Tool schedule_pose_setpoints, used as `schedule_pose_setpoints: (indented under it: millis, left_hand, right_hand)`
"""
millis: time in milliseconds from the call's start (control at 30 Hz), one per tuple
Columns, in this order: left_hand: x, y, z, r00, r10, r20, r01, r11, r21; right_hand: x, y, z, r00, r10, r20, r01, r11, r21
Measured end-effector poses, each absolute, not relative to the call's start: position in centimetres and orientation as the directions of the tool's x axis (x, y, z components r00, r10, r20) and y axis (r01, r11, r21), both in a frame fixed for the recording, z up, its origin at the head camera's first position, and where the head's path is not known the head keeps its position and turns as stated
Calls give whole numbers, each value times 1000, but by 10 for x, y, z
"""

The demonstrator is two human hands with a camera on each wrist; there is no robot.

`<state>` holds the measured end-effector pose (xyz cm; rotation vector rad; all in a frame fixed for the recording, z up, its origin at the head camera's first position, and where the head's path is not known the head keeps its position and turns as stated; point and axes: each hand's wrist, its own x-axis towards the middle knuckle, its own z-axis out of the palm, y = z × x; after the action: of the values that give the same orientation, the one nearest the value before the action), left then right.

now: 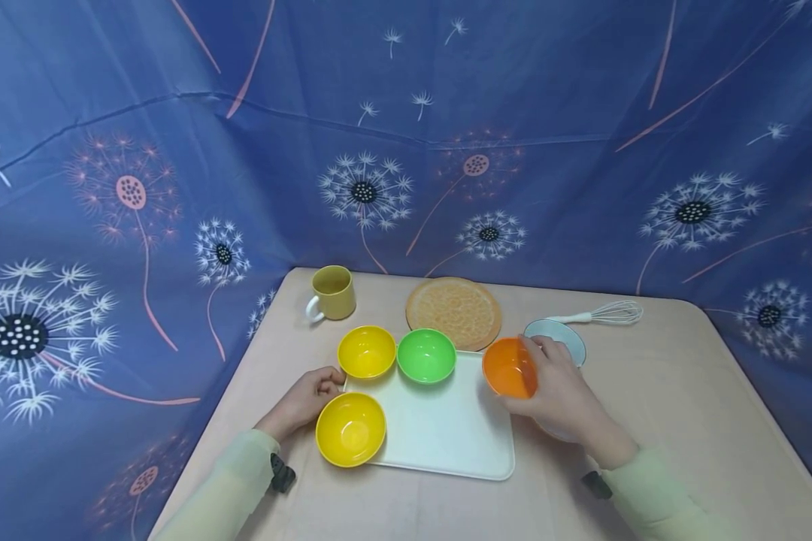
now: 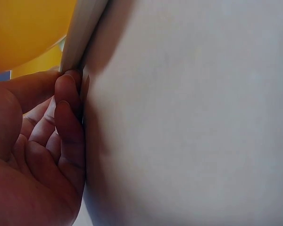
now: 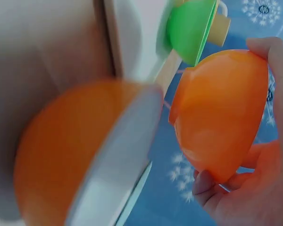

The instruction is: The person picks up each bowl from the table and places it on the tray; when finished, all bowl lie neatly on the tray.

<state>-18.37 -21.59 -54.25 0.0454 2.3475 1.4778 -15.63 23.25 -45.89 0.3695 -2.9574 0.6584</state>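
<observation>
My right hand (image 1: 571,398) grips an orange bowl (image 1: 504,368) by its rim, above the back right corner of a white tray (image 1: 446,432). In the right wrist view thumb and fingers hold this orange bowl (image 3: 221,110) from opposite sides. My left hand (image 1: 310,397) pinches the tray's left edge between thumb and curled fingers, as the left wrist view shows. On the tray are a yellow bowl (image 1: 367,353) at the back left, another yellow bowl (image 1: 350,430) at the front left, and a green bowl (image 1: 426,356) at the back.
Beneath my right hand, mostly hidden, stands a bowl (image 3: 61,141), orange outside and white inside. Behind it are a pale blue dish (image 1: 574,344) and a white-handled whisk (image 1: 605,313). A round pizza-like board (image 1: 453,312) and a mustard mug (image 1: 334,293) lie towards the back.
</observation>
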Motion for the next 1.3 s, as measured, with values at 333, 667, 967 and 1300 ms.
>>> schedule_pose_setpoints:
  millis: [333, 667, 967, 1300]
  left_hand:
    - [-184, -216, -543, -932, 228, -280, -152, 455, 877]
    - [-184, -216, -541, -930, 224, -292, -162, 462, 872]
    - [-183, -216, -537, -933, 245, -264, -132, 449, 884]
    - [-183, -218, -537, -935, 244, -257, -123, 457, 881]
  right_hand:
    - [-140, 194, -480, -942, -296, 158, -335, 832, -442]
    - [-121, 149, -496, -943, -324, 73, -321, 833, -451]
    - [-113, 126, -507, -924, -378, 58, -354, 789, -502]
    - [-105, 112, -508, -911, -408, 60, -378, 766, -520]
